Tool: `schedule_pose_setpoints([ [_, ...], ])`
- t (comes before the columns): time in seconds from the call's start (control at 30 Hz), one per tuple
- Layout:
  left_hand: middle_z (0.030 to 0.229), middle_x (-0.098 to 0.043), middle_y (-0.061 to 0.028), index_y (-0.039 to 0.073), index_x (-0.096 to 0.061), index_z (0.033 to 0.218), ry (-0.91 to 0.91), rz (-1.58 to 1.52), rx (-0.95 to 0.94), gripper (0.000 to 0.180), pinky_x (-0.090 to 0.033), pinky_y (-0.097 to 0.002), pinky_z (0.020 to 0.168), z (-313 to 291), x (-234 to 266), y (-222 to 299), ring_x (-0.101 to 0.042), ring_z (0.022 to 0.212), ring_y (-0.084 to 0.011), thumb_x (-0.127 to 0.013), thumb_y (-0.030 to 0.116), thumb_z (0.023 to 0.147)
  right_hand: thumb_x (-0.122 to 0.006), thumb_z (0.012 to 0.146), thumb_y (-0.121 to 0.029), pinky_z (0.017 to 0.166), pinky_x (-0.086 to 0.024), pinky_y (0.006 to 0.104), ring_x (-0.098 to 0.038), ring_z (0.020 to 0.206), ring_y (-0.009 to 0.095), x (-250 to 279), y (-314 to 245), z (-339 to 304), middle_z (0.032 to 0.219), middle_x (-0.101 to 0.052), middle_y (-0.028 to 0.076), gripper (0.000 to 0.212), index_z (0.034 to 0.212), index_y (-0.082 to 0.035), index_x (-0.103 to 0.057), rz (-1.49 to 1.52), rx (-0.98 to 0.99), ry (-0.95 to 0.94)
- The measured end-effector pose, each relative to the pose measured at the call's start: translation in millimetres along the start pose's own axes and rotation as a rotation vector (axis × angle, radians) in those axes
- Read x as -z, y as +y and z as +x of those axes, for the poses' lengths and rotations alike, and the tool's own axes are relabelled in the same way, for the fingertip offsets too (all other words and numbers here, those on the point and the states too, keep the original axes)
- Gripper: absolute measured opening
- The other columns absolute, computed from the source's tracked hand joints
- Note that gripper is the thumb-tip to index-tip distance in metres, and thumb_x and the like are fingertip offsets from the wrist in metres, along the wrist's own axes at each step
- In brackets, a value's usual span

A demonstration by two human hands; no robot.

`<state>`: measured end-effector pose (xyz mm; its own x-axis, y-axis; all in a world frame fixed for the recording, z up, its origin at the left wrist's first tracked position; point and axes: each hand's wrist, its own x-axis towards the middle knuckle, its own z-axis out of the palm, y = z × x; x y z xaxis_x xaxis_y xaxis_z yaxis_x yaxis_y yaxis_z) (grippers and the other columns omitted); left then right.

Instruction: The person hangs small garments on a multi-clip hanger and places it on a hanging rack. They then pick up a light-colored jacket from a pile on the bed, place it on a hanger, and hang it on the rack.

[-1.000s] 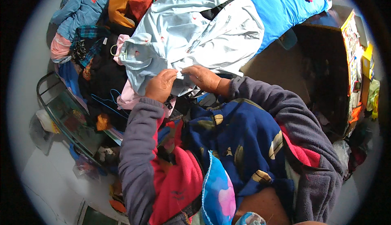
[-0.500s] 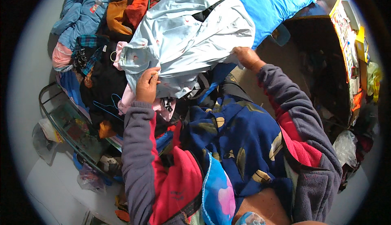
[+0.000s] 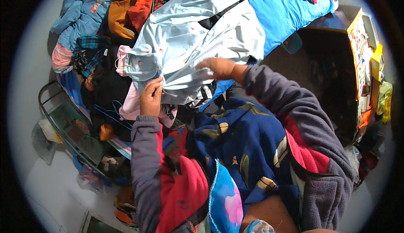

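A pale blue shirt [image 3: 198, 39] with small red marks lies spread over a heap of clothes. My left hand [image 3: 150, 98] pinches the shirt's lower left hem. My right hand [image 3: 219, 68] lies flat on the shirt's lower middle, fingers pointing left; it looks blurred. Both my forearms wear grey fleece sleeves with red panels. A dark blue cloth [image 3: 244, 148] with pale leaf shapes is bunched over my lap, below the hands.
A heap of clothes [image 3: 97, 52] in blue, orange, pink and black fills the upper left. A blue sheet [image 3: 286, 9] covers the bed at top right. A glass-topped metal rack [image 3: 71, 127] stands at the left. A dark cabinet [image 3: 336, 64] with coloured boxes is at the right.
My right hand has slid left from the shirt's right edge back onto its middle. My left hand keeps its hold on the hem, a little lower than before.
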<state>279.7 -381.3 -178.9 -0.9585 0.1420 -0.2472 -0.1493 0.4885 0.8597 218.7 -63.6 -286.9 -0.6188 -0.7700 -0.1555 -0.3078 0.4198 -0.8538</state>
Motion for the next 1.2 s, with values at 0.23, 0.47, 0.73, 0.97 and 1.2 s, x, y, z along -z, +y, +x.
schedule_pose_setpoints([
  [0.23, 0.119, -0.065, -0.0119, 0.002, -0.066, 0.096, -0.103, 0.361, -0.053, 0.01, -0.052, -0.0349, 0.084, -5, -3, -27, -0.065, 0.096, -0.0253, -0.061, 0.009, 0.091, -0.065, 0.084, -0.046, 0.09, -0.047, 0.0469, -0.061, 0.104, 0.042, 0, 48, -75, 0.107, -0.066, 0.024, 0.052, 0.113, -0.004, -0.062, 0.014, -0.371, -0.368],
  [0.47, 0.103, -0.068, -0.0104, 0.008, -0.07, 0.089, -0.184, 0.649, -0.043, 0.02, -0.052, -0.0471, 0.078, 15, -58, -29, -0.065, 0.09, -0.0346, -0.057, 0.024, 0.091, -0.061, 0.08, -0.014, 0.076, -0.048, 0.0452, -0.061, 0.082, 0.035, 120, -8, -113, 0.083, -0.059, 0.015, 0.019, 0.098, -0.007, -0.056, -0.413, -0.092, 0.101],
  [0.73, 0.098, -0.066, -0.0143, 0.011, -0.058, 0.112, -0.129, 0.793, 0.338, 0.026, -0.052, -0.0493, 0.076, 82, -87, -18, -0.065, 0.091, -0.0371, -0.062, 0.025, 0.09, -0.057, 0.077, -0.011, 0.096, -0.045, 0.0437, -0.06, 0.105, 0.032, 120, 12, -15, 0.108, -0.062, 0.014, 0.027, 0.101, -0.006, -0.066, -0.411, -0.125, 0.177],
  [0.97, 0.103, -0.062, -0.0134, 0.008, -0.067, 0.099, -0.003, 0.8, 0.175, 0.016, -0.051, -0.0468, 0.08, 94, -102, -41, -0.062, 0.094, -0.0365, -0.066, 0.016, 0.085, -0.055, 0.085, -0.014, 0.086, -0.052, 0.0429, -0.064, 0.096, 0.033, 55, 34, 65, 0.097, -0.065, 0.014, 0.02, 0.098, -0.007, -0.068, -0.25, -0.076, 0.024],
  [1.2, 0.094, -0.062, -0.0116, 0.008, -0.063, 0.09, 0.344, 0.491, 0.117, 0.014, -0.05, -0.0424, 0.075, 78, -101, -29, -0.062, 0.087, -0.0328, -0.071, 0.008, 0.078, -0.061, 0.081, -0.019, 0.078, -0.052, 0.0445, -0.063, 0.09, 0.033, 15, 6, 50, 0.091, -0.063, 0.013, 0.016, 0.092, -0.008, -0.064, -0.191, 0.222, -0.062],
])
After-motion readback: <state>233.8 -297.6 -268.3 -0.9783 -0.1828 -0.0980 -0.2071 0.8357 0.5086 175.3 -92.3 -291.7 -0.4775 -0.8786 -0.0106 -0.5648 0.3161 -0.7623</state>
